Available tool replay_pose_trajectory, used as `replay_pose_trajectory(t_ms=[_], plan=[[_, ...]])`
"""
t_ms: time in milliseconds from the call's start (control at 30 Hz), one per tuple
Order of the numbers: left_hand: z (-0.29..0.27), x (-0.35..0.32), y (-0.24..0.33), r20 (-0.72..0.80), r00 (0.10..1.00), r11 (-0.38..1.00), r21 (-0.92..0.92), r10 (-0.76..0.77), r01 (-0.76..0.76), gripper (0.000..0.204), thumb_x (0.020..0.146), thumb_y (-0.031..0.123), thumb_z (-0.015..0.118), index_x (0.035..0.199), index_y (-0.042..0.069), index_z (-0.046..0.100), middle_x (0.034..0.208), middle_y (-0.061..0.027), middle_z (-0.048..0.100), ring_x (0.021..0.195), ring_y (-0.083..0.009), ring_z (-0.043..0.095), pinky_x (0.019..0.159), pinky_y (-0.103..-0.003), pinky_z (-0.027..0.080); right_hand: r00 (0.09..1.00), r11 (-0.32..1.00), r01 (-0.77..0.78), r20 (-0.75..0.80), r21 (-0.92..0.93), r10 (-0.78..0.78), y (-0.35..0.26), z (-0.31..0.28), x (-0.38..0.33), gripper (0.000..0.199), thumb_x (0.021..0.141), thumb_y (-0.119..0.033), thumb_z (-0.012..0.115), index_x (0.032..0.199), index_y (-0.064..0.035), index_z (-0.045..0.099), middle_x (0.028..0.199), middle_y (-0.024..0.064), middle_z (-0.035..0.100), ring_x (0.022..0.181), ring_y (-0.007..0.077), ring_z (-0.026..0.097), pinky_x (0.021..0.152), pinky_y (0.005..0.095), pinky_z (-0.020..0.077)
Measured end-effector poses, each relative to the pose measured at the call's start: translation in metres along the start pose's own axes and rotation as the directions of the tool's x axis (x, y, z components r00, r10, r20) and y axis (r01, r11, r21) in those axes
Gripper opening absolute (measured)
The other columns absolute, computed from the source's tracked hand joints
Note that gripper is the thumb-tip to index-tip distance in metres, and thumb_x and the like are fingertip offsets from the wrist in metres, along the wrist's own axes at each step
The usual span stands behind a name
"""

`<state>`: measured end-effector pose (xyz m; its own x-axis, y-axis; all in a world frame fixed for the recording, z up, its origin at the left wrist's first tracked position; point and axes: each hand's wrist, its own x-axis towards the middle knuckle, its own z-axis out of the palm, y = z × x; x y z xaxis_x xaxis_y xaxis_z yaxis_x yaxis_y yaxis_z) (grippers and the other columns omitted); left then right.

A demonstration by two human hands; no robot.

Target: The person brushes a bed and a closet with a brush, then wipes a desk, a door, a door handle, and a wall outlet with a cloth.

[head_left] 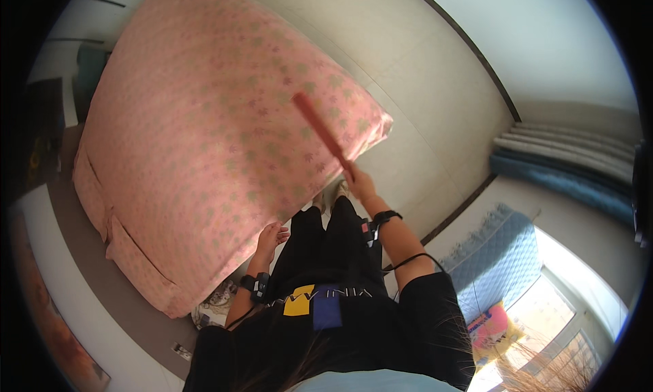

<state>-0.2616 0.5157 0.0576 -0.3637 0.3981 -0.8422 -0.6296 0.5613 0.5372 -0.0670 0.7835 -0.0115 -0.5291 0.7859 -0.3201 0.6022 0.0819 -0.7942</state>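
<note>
A bed with a pink flower-patterned cover fills the upper left of the head view. My right hand is closed around the handle of a long red flat stick, which reaches up and left over the bed's near corner. My left hand rests with its fingers on the cover's edge. Both wrists wear black bands with cables.
Pale floor runs along the bed's right side to a white wall with a dark skirting line. A blue fringed rug lies at the lower right beside a bright window. Folded blue and white bedding is stacked at the right.
</note>
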Motion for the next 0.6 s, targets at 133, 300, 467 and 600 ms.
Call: replay_pose_trajectory(t_ms=[133, 300, 467, 600], plan=[[0.01, 0.015, 0.008, -0.013, 0.999, 0.999, 0.009, 0.032, -0.032, 0.031, 0.089, 0.029, 0.052, 0.107, 0.004, 0.05, 0.094, -0.0114, 0.06, 0.081, -0.0196, 0.061, 0.071, -0.03, 0.049, 0.874, 0.954, 0.201, 0.48, -0.223, -0.072, -0.054, 0.023, 0.017, 0.037, 0.087, -0.031, 0.05, 0.121, -0.0147, 0.047, 0.102, 0.0213, 0.059, 0.095, 0.0377, 0.056, 0.081, 0.0433, 0.0444], [0.033, 0.052, 0.029, -0.019, 0.997, 0.996, -0.061, 0.071, -0.072, 0.029, 0.09, 0.028, 0.051, 0.104, 0.003, 0.051, 0.091, -0.0096, 0.06, 0.077, -0.0172, 0.061, 0.068, -0.027, 0.05, 0.924, 0.906, 0.203, 0.379, -0.372, -0.051, -0.031, -0.038, 0.095, 0.036, 0.089, -0.034, 0.044, 0.12, -0.0155, 0.042, 0.097, 0.0222, 0.06, 0.093, 0.0385, 0.056, 0.078, 0.0473, 0.0441], [0.075, 0.081, 0.058, -0.058, 0.996, 0.988, -0.133, 0.074, -0.081, 0.031, 0.089, 0.03, 0.052, 0.104, 0.003, 0.051, 0.087, -0.0092, 0.061, 0.074, -0.0164, 0.061, 0.066, -0.028, 0.052, 0.998, 0.87, -0.053, -0.043, -0.489, 0.037, -0.007, -0.136, 0.156, 0.039, 0.091, -0.036, 0.042, 0.118, -0.0087, 0.044, 0.084, 0.0262, 0.061, 0.077, 0.0458, 0.057, 0.065, 0.0526, 0.045], [0.134, 0.1, 0.084, 0.01, 1.0, 0.976, -0.216, 0.015, -0.012, 0.026, 0.09, 0.03, 0.053, 0.095, 0.005, 0.053, 0.083, -0.0081, 0.061, 0.075, -0.0168, 0.061, 0.067, -0.028, 0.051, 0.986, 0.973, 0.062, -0.134, -0.221, -0.094, 0.007, -0.172, 0.18, 0.041, 0.089, -0.036, 0.046, 0.121, -0.0091, 0.045, 0.085, 0.0258, 0.061, 0.08, 0.0441, 0.058, 0.067, 0.0508, 0.0453]])
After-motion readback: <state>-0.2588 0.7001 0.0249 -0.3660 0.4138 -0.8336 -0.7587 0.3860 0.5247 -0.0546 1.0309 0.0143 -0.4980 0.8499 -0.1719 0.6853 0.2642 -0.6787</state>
